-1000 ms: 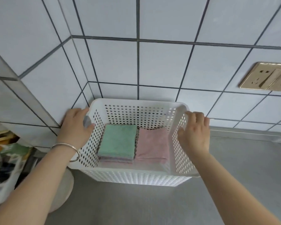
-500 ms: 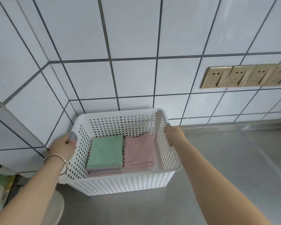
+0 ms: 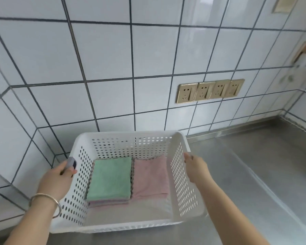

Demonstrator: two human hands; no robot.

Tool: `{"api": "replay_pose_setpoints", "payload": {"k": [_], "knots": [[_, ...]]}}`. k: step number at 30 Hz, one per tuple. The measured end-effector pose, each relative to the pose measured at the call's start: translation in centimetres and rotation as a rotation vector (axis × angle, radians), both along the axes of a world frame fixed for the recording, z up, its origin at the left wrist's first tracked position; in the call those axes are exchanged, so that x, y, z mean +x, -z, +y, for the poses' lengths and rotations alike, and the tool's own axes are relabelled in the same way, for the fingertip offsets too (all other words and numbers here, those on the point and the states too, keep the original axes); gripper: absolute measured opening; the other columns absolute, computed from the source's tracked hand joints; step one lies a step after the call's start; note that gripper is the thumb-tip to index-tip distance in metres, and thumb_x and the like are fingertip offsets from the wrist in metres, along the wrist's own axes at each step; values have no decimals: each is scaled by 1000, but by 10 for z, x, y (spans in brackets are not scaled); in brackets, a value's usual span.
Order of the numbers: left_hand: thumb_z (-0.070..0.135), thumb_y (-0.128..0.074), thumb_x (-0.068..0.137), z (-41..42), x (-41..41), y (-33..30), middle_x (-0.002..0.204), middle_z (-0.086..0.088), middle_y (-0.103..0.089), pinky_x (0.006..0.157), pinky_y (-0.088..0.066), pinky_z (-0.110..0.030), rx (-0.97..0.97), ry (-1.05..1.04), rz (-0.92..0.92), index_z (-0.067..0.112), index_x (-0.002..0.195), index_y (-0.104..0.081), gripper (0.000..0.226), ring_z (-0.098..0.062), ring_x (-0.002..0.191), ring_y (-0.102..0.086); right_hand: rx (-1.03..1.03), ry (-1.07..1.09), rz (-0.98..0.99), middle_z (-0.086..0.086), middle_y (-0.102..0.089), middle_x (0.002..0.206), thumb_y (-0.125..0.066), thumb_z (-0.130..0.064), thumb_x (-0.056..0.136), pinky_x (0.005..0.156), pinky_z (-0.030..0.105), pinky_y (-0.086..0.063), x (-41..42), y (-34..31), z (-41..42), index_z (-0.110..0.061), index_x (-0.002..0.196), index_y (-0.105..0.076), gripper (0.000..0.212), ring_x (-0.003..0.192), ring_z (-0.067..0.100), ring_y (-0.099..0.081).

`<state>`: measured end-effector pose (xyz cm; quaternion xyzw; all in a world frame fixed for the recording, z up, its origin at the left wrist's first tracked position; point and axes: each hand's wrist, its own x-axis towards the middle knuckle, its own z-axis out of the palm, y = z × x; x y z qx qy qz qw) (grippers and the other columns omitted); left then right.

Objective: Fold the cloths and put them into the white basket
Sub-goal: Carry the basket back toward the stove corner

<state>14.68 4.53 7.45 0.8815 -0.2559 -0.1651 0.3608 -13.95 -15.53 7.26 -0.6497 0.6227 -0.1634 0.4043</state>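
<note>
The white basket (image 3: 129,138), perforated on all sides, stands on the steel counter in the corner of the tiled walls. Inside it a folded green cloth (image 3: 109,177) lies on top of a folded pink one at the left, and another folded pink cloth (image 3: 149,177) lies beside them at the right. My left hand (image 3: 57,179) grips the grey handle on the basket's left wall. At the right rim, my right hand (image 3: 195,169) holds the basket's other side.
The steel counter (image 3: 254,174) runs off to the right, with a raised lip along the tiled wall. A row of gold wall sockets (image 3: 210,90) sits above it. The left tiled wall stands close against the basket.
The view has tilted up and to the right, so more wall and counter show. Both hands kept their hold on the basket's sides, which now sits lower in the frame.
</note>
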Motion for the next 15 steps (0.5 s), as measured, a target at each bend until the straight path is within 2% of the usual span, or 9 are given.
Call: {"api": "replay_pose_setpoints", "payload": {"k": [3, 7, 10, 13, 15], "knots": [[28, -42, 96, -9, -3, 1, 113, -9, -66, 69, -50, -36, 0, 117, 21, 29, 128, -51, 34, -29, 80, -62, -39, 114, 41, 9, -42, 69, -31, -15, 95, 61, 26, -33, -26, -1, 28, -6, 81, -47, 22, 65, 23, -39], [28, -39, 97, -18, -2, 5, 110, -12, -66, 63, -42, -33, 30, 307, 2, 20, 127, -53, 34, -30, 78, -59, -29, 351, -33, 8, -51, 73, -36, -36, 97, 68, 29, -39, -48, 5, 76, -8, 84, -51, 34, 73, 25, -48], [26, -38, 98, -11, -10, -7, 94, -11, -67, 66, -48, -38, 21, 469, -11, 20, 113, -58, 26, -36, 80, -63, 16, 532, -47, 7, -50, 71, -34, -35, 96, 59, 26, -37, -65, 16, 131, -4, 87, -54, 38, 58, 22, -44], [24, -39, 97, 2, -31, -15, 95, -21, -65, 60, -41, -32, 19, 606, -12, 13, 102, -58, 22, -32, 72, -59, 37, 652, -6, 4, -45, 66, -32, -31, 97, 51, 24, -30, -90, 17, 186, -3, 88, -52, 35, 54, 17, -39], [25, -38, 98, 5, -50, -17, 96, -16, -66, 57, -40, -30, 44, 695, -5, 16, 106, -57, 23, -28, 69, -58, 29, 714, 38, 4, -47, 71, -29, -27, 98, 48, 24, -30, -107, 13, 223, -6, 90, -49, 31, 55, 14, -41]]}}
